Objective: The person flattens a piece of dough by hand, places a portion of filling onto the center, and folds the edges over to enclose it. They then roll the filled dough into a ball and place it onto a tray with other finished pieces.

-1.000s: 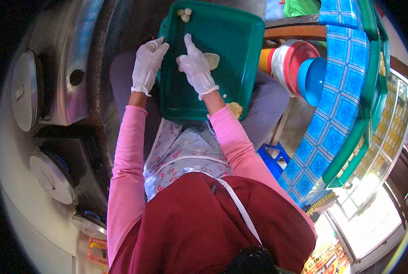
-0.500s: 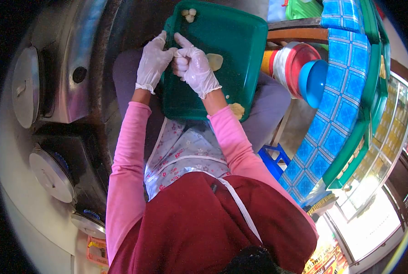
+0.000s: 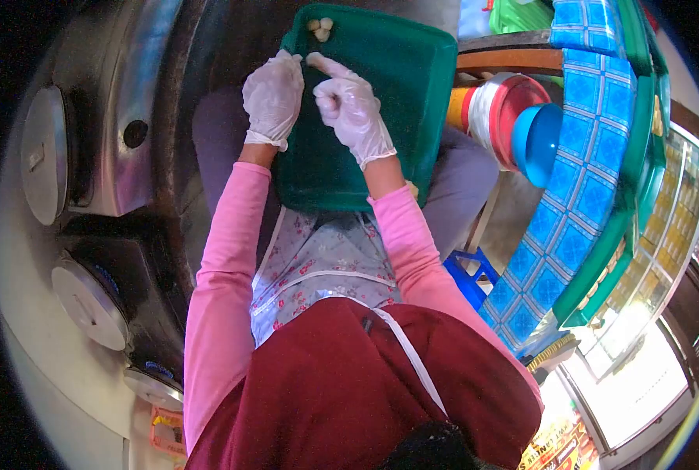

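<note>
Both my hands wear thin whitish gloves over a green tray [image 3: 412, 59] on my lap. My left hand [image 3: 272, 98] is closed at the tray's left edge, fingers bunched; whatever they may hold is hidden. Just to its right, apart from it, my right hand [image 3: 352, 113] has its index finger stretched toward the left hand and its other fingers curled in. I cannot make out anything in that curl. Small pale dough balls [image 3: 321, 30] sit in the tray's far left corner. A yellowish dough lump [image 3: 412, 189] shows partly behind my right forearm.
Metal cookware lids [image 3: 45, 157] and a steel appliance [image 3: 118, 117] stand to the left. At right are a red basin [image 3: 512, 110], a blue bowl [image 3: 537, 145], a blue-tiled cloth [image 3: 572, 180] and more green trays [image 3: 596, 290]. A blue plastic stool [image 3: 472, 278] is below them.
My hands have moved apart; the right went right and toward me, and the left's fingers bunched. The flat pale dough piece beside my right hand is no longer visible. The dough lump is more covered.
</note>
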The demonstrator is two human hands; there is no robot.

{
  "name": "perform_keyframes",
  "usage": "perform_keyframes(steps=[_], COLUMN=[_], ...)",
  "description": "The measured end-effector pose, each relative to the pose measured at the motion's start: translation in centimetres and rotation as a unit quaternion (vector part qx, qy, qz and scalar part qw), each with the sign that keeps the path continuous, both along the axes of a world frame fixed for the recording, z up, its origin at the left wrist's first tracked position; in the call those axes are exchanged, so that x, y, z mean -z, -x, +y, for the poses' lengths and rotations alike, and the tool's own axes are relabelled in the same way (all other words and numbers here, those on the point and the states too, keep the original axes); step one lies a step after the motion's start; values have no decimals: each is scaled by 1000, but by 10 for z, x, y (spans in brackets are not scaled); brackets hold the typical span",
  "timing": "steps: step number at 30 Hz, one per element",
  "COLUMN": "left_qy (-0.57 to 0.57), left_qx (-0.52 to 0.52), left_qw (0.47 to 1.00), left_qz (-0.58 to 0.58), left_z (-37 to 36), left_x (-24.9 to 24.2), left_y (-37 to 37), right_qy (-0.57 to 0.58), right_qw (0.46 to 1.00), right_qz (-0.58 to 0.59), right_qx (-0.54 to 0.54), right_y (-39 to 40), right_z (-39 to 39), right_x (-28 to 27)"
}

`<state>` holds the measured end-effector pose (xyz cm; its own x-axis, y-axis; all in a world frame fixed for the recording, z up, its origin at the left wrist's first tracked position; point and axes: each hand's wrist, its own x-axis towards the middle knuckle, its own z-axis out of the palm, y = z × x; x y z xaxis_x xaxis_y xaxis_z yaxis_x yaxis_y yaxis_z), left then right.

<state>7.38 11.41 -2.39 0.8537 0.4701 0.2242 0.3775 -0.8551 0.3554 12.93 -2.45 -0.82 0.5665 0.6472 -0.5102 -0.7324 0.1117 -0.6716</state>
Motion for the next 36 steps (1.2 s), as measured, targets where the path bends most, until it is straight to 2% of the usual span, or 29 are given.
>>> perform_keyframes(steps=[2,6,7,9,10,11,13,16,17,20,22,25,26,28,31,32,33,34,35,36], left_qy=[3,27,130,330,497,542,577,649,656,677,684,686,713,711,700,697,694,727,731,734], left_qx=[6,38,2,-67,-103,-115,-137,-107,-110,-111,-103,-104,-86,-67,-67,-64,-61,-47,-28,-8], left_qw=[1000,999,991,940,858,826,801,748,740,720,713,709,680,684,695,699,702,669,663,657], left_qz=[-2,-29,-36,-52,-84,-104,-84,-90,-94,-105,-113,-126,-145,-149,-148,-147,-147,-151,-161,-173], left_z=[4,27,28,32,38,45,53,56,56,52,51,50,50,51,47,43,42,49,51,54], left_x=[-8,0,-3,-11,-9,-9,-11,-7,-8,-13,-17,-24,-24,-27,-32,-37,-40,-34,-31,-31], left_y=[-1,-3,-2,-3,-5,-3,-1,-2,-4,-10,-13,-18,-18,-21,-25,-26,-26,-27,-28,-28], right_qy=[9,11,13,14,1,3,6,48,80,148,182,196,202,209,189,207,206,205,202,196], right_qw=[999,999,999,997,997,997,996,997,992,929,893,847,808,716,681,632,686,735,781,781], right_qz=[10,20,37,71,65,69,78,22,-68,-318,-403,-486,-547,-663,-700,-729,-680,-628,-572,-576], right_qx=[49,30,32,38,42,45,50,62,70,116,82,-89,-83,-73,-102,-158,-156,-153,-149,-144], right_y=[5,16,21,30,34,38,43,46,44,24,-3,-41,-50,-60,-70,-82,-84,-79,-76,-75], right_z=[-12,-39,-43,-50,-52,-55,-58,-54,-49,-18,6,35,41,51,43,41,34,31,28,24], right_x=[1,4,4,4,5,5,5,10,12,19,7,-5,7,20,15,16,18,-2,-23,-40])
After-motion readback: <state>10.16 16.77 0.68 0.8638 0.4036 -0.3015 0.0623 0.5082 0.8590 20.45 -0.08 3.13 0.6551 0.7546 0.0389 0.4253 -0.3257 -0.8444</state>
